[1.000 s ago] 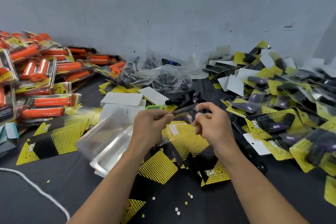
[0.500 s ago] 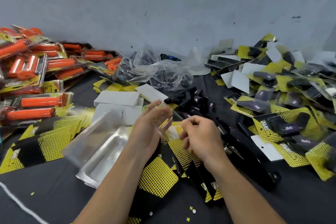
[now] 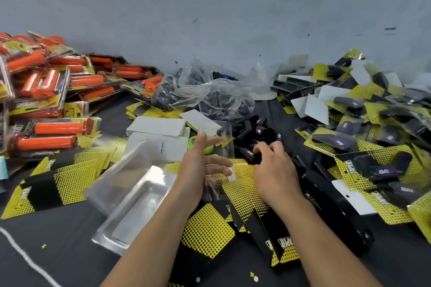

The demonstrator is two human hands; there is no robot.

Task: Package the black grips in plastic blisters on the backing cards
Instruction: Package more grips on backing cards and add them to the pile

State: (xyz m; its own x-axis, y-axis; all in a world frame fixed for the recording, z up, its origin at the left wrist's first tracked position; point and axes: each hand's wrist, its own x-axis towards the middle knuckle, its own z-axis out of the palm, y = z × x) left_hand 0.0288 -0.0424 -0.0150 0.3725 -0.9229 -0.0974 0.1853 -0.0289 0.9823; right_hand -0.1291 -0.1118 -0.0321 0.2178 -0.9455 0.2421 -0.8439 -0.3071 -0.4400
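My left hand (image 3: pixel 201 168) holds a clear plastic blister (image 3: pixel 225 144) upright between thumb and spread fingers, above the yellow-and-black backing cards (image 3: pixel 242 190). To its right, my right hand (image 3: pixel 274 168) reaches into the loose pile of black grips (image 3: pixel 250 129). Its fingers curl round one black grip (image 3: pixel 248 152) with a purple label. A stack of empty blisters (image 3: pixel 133 196) lies left of my left forearm.
Packaged orange grips (image 3: pixel 53 98) are heaped at the left and finished black packs (image 3: pixel 373 144) at the right. A plastic bag (image 3: pixel 217 95) sits by the wall, with white cards (image 3: pixel 158 126) in front. A long black tool (image 3: pixel 338 212) lies right of my right wrist.
The blister went from both hands to my left hand alone. My right hand moved forward and right into the grip pile and closed on a grip.
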